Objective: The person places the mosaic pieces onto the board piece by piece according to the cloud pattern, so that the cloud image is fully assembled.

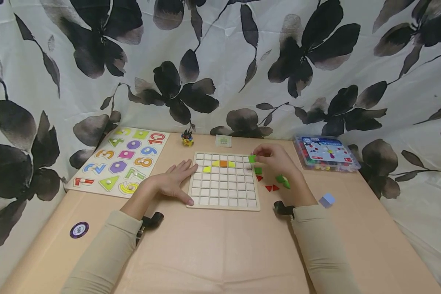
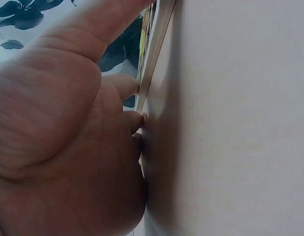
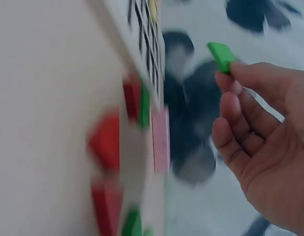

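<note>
A white grid board lies on the table with a few yellow pieces and an orange square set in its upper rows. My left hand rests flat and spread at the board's left side, thumb at the near left corner and fingertips along the edge. Thumb and forefinger of my right hand pinch a small green tile, held over the board's far right edge. Right of the board lie another green tile, several red triangles and more green pieces.
A number-and-shape puzzle board is at the left. Toward the back stand a small figurine and a pale card. At right are a clear plastic case and a blue block. A dark round chip lies front left.
</note>
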`<state>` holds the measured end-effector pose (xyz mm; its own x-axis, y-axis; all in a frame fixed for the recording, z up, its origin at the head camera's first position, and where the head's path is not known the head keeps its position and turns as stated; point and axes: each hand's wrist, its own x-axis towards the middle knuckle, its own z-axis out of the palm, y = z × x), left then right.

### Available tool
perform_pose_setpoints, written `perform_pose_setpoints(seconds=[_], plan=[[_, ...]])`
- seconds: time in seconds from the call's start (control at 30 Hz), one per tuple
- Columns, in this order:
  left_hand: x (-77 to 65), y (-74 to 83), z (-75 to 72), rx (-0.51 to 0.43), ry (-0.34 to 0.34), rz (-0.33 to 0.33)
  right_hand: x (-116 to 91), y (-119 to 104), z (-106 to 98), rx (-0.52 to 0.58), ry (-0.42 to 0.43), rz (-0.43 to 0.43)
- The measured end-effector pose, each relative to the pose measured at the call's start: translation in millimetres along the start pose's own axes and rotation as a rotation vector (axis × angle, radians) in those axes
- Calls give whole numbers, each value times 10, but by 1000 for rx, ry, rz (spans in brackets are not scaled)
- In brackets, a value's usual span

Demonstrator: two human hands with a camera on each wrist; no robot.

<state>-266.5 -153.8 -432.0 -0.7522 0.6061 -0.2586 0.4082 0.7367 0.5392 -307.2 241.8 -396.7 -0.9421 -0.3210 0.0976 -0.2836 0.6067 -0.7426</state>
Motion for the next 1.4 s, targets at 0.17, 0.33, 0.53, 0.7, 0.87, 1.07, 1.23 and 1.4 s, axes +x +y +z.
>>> perform_pose_setpoints(seconds=[0.17,0.33,0.53,0.7,0.87,1.07,1.23,1.4], plan=[[-2,8,12,25,-5,-19,201,-283,348,60,-86,-22],[-10,32,1,26,-11,-16,422,-412,647,72,-197,-72],[-18,50,-18,29,-20,-13,505,-512,839,-40,-259,-104],[-23,43,-25,28,-18,-16,494,-598,912,-209,-257,-177],[-22,41,-20,25,-18,-21,472,-624,937,-301,-267,-180],[-8,47,-21,26,-23,-10,372,-607,832,-247,-241,-168],[-20,66,-34,31,-18,-19,137,-549,538,-183,-166,-210],[-31,77,-42,34,-13,-18,-106,-406,154,-171,-109,-160]])
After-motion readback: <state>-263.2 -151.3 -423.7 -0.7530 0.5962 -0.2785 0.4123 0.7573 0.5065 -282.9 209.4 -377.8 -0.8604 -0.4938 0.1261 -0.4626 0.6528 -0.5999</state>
